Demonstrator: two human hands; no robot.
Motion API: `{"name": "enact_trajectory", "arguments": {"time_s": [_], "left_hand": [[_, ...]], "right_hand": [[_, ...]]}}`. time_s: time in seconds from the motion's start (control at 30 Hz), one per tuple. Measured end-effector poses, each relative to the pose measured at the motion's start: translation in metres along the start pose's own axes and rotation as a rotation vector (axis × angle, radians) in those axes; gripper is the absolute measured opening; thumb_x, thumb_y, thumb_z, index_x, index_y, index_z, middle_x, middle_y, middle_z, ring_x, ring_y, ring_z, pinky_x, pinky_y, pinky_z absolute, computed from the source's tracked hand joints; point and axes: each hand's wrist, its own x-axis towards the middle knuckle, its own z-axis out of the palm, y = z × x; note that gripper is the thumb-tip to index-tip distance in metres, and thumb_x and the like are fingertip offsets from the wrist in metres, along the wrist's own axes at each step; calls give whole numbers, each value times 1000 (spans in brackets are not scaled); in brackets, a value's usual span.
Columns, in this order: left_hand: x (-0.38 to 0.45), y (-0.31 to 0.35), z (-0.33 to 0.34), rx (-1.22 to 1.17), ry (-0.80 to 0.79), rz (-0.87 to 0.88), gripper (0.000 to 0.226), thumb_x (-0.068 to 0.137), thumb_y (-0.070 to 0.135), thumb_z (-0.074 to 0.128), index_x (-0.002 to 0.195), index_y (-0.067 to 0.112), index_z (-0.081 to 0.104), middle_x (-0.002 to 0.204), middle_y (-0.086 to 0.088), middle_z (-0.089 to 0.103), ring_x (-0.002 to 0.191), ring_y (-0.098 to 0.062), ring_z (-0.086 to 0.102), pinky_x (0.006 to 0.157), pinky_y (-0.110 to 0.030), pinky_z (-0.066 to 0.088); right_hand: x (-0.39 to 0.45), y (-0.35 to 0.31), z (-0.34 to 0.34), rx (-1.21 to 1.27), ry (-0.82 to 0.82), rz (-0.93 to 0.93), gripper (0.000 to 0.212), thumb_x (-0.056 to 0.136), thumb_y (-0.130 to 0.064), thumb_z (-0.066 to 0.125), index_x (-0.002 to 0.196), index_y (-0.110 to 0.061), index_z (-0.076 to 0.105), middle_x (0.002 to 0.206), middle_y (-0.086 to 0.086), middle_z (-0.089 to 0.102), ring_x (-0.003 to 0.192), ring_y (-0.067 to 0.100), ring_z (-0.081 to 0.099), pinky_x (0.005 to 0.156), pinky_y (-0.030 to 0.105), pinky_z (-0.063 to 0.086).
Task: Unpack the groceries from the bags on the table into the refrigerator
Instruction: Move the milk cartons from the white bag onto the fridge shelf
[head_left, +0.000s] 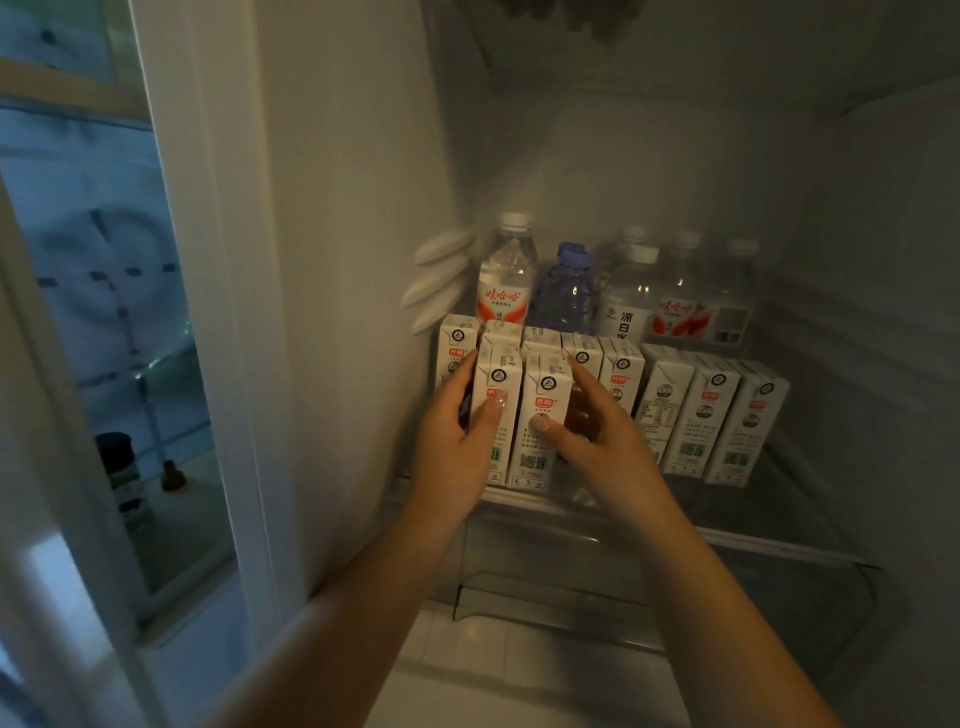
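- Two white milk cartons (519, 415), upright, side by side, touching, at front of glass refrigerator shelf (779, 525).
- Row of matching cartons (696, 410) upright behind and right.
- Water bottles (571, 291) at back.

Milk cartons (691, 410) stand in a row on the refrigerator shelf (753, 525). Water bottles (623, 296) stand behind them. Two front cartons (519, 415) stand at the left end.

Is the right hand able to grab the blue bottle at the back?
Probably not straight away. The right hand holds white milk cartons at the shelf front, and another carton row stands before the blue-capped plastic water bottle; it would have to reach over them.
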Motion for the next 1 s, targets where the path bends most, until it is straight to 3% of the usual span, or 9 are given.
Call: {"name": "enact_trajectory", "arguments": {"time_s": [0.1,0.2,0.3,0.37,0.5,0.6,0.7,0.9,1.0], "left_hand": [[-10,-3,-3,24,28,19,49,92,12,54,137,27,43,129,-1,56,112,-11,59,85,-35,55],[-26,-5,-6,10,19,-1,55,90,13,58,139,28,39,128,6,56,115,-5,56,84,-27,54],[-32,-3,-8,-15,-28,-7,55,88,11,59,136,31,40,125,10,58,112,-1,57,80,-20,52],[-32,-2,-9,-15,-19,-25,55,88,10,59,133,35,40,124,11,59,111,1,57,78,-18,52],[-28,0,-11,22,27,-29,52,88,12,60,129,39,42,124,8,60,112,-6,58,83,-25,54],[-24,1,-13,58,70,-9,49,87,11,61,126,38,46,121,7,61,109,-5,59,81,-20,53],[-21,-1,-15,75,104,-4,48,87,11,61,128,33,48,120,6,62,108,-5,60,84,-25,54],[-14,-8,-15,157,121,-29,63,83,21,63,140,28,38,128,8,56,116,-6,55,92,-38,52],[-17,-10,-15,199,137,-53,72,80,28,63,144,28,31,134,7,51,121,-8,50,96,-40,49]], "right_hand": [[-7,3,-3,-83,-9,21,74,80,-17,71,138,-41,31,108,-27,53,109,-1,52,92,30,50],[-15,8,1,-155,20,37,73,79,-16,72,138,-37,35,108,-27,52,107,-1,53,93,41,51],[-13,9,8,-197,44,15,67,79,-15,72,134,-33,39,107,-29,53,101,-10,51,93,41,51],[-10,9,13,-195,54,30,67,78,-13,73,134,-30,39,109,-24,54,101,-6,53,92,41,51],[-5,8,23,-185,68,29,62,77,-11,74,128,-27,42,107,-17,57,100,0,56,86,39,55],[1,7,31,-172,67,19,58,77,-9,74,122,-26,43,103,-17,56,95,-2,57,83,37,56],[6,7,40,-174,73,7,56,76,-11,75,121,-26,43,112,-9,59,98,2,58,84,34,55],[12,5,50,-164,88,-4,52,77,-15,75,118,-23,44,109,-9,57,92,-1,56,82,34,56],[16,9,53,-187,87,-5,56,77,-14,74,123,-20,43,115,-7,56,100,4,56,85,37,55]]}}
